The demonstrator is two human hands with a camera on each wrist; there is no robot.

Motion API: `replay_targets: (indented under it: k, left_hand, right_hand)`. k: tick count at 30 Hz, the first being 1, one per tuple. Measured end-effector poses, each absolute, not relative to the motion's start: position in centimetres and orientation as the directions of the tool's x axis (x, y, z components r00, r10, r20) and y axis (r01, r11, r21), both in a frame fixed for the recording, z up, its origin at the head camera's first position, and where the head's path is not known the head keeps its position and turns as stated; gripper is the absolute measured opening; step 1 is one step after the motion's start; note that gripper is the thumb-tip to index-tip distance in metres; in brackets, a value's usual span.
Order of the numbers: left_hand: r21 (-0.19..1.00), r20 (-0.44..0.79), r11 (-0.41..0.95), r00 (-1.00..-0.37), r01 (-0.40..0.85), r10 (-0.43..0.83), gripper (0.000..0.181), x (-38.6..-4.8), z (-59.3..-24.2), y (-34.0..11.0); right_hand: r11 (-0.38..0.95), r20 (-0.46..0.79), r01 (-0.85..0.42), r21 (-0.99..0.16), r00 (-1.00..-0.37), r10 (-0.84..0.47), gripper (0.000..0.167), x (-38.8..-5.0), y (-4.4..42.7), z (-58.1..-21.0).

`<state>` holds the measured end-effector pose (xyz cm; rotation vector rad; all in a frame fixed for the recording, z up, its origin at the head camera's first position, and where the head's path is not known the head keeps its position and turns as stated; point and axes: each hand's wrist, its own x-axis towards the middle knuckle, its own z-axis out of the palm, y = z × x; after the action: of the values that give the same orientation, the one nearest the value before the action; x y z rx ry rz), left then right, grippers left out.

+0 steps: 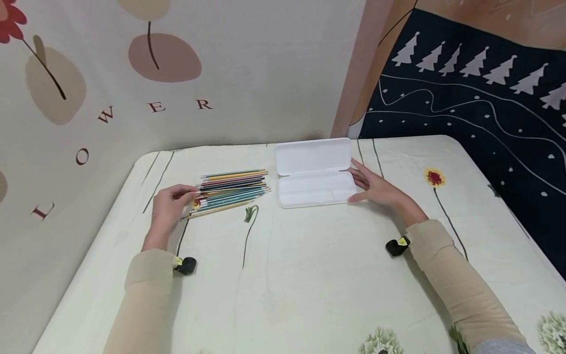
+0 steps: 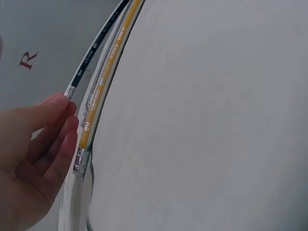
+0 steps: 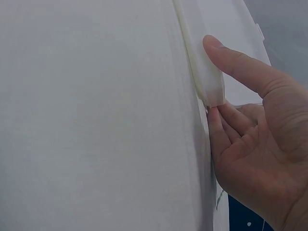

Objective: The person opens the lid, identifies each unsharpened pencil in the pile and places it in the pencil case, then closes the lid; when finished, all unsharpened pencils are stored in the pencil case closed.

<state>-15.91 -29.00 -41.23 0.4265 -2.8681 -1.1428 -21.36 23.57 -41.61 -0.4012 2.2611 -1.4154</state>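
Between the thumb and fingertips of my left hand (image 1: 169, 205) is the end of a dark pencil (image 2: 91, 55), pinched near its metal band. Its eraser end is hidden by the fingers. The dark pencil belongs to a row of pencils (image 1: 234, 189) lying side by side on the cloth, yellow, dark, red and teal. A yellow pencil (image 2: 103, 89) lies just beside the fingers in the left wrist view. To the right, a white pencil case (image 1: 316, 194) lies with its lid (image 1: 313, 156) raised. My right hand (image 1: 376, 187) holds the case by its right end, thumb at the front corner, fingers towards the hinge.
A pale flower-printed cloth covers the table (image 1: 283, 275). Behind it hangs a light printed curtain (image 1: 265, 73), with a dark tree-patterned cloth (image 1: 468, 108) at the right. Black wrist cameras (image 1: 397, 247) sit at both beige sleeves (image 1: 148, 295).
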Motion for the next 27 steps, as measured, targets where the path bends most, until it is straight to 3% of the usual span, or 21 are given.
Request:
replay_targets:
  k: [15,27]
  left_hand:
    - [0.833,-0.070,0.493,-0.933,-0.249,-0.352,0.038,-15.7,-39.6,-28.6]
    - [0.883,-0.035,0.426,-0.934,-0.195,-0.356,0.036,-16.3,-39.3,-27.1]
  right_hand:
    - [0.443,-0.215,-0.013,-0.896,-0.861,-0.460,0.115,-21.5,23.6,-41.6]
    - [0.426,-0.212,-0.006,-0.905,-0.860,-0.463,0.115,-21.3,23.6,-41.6]
